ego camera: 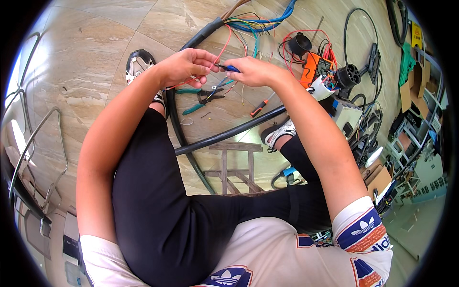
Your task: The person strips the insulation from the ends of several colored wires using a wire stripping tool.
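Note:
My left hand [190, 68] pinches a thin red wire [227, 43], which runs down from the split end of a thick black cable [202, 34]. In my right hand [252, 71] is a small blue-handled tool [232, 68], probably cutters or pliers. Its dark tip meets the red wire beside my left fingertips; my fingers hide much of the jaws. Green, yellow, blue and other loose wires [256, 39] fan out of the cable end behind my hands. Below them, green-handled wire strippers [202, 97] lie on the tiled floor.
An orange-and-black screwdriver [259, 108] rests right of the strippers. Farther right are an orange multimeter [309, 71] with red leads, a black round connector [348, 76] and a black cup-shaped part [300, 43]. Black cable [233, 131] crosses before a wooden stool [235, 146]. Metal frames [59, 143] stand left.

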`<state>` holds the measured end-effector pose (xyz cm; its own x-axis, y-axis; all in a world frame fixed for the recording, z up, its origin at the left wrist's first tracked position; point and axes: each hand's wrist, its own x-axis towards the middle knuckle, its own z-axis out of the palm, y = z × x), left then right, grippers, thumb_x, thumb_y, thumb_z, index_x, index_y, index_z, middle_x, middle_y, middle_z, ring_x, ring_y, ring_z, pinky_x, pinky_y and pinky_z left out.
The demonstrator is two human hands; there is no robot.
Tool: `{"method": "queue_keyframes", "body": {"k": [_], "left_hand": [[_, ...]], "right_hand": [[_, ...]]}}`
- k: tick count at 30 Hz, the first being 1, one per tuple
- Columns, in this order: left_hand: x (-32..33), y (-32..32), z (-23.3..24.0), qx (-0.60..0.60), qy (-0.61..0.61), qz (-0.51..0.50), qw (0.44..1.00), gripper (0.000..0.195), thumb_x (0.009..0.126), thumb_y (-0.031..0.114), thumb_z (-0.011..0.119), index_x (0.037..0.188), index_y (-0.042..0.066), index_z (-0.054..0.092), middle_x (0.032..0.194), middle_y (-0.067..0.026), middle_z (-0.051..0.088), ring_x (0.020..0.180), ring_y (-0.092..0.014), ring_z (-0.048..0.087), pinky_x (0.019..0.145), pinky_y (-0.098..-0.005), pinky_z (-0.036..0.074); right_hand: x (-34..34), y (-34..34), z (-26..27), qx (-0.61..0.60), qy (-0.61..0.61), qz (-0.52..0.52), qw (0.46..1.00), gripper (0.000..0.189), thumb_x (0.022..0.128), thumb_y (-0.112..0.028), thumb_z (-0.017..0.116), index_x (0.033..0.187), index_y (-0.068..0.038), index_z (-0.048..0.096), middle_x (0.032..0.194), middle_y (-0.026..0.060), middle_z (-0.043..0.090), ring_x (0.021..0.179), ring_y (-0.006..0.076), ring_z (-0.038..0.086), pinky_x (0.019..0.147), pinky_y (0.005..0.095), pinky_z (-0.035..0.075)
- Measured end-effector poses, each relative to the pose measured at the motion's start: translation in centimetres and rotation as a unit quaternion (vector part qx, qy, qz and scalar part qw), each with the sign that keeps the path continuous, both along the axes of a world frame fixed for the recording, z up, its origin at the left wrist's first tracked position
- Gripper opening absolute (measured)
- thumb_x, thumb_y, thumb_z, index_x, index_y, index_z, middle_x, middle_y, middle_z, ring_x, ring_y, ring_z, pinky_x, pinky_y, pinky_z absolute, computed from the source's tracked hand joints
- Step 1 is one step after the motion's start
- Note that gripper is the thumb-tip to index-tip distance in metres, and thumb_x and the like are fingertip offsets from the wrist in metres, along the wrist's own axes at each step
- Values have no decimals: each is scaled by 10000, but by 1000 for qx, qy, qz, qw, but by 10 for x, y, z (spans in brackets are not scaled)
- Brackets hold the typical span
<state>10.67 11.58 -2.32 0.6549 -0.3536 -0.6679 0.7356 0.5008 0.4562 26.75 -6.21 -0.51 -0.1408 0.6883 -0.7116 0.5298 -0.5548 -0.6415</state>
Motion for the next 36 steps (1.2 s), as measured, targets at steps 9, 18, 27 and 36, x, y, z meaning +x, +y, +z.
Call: {"method": "queue_keyframes", "body": {"k": [9, 18, 27, 36], "left_hand": [[1, 0, 1, 9, 2, -6, 1000, 384, 927, -14, 540, 1308, 9, 503, 1115, -65, 637, 711, -93, 597, 613, -247, 548], [2, 2, 6, 27, 3, -11, 1000, 417, 936, 62, 547, 1344, 37, 463, 1145, -69, 619, 775, -129, 629, 681, -291, 562], [4, 3, 14, 20, -7, 13, 1000, 399, 973, 69, 460, 1371, 90, 440, 1295, -83, 550, 859, -167, 663, 677, -312, 568], [7, 3, 14, 27, -27, -19, 999, 406, 948, 34, 497, 1353, 44, 484, 1315, -67, 542, 850, -153, 667, 732, -313, 575]], "right_hand": [[0, 0, 1, -3, 1, 3, 1000, 290, 970, -258, 533, 1153, -35, 562, 941, 176, 648, 882, 338, 609, 778, 421, 478], [1, 0, 1, 19, -1, -15, 1000, 342, 988, -339, 514, 1107, -25, 574, 870, 177, 636, 810, 333, 592, 738, 425, 467], [6, 5, 2, -14, 7, 14, 1000, 371, 984, -362, 521, 1140, -32, 586, 921, 186, 648, 856, 334, 605, 761, 425, 472], [5, 4, 3, -17, 5, 6, 1000, 405, 975, -374, 533, 1157, -16, 584, 968, 200, 658, 904, 352, 617, 790, 424, 483]]}}
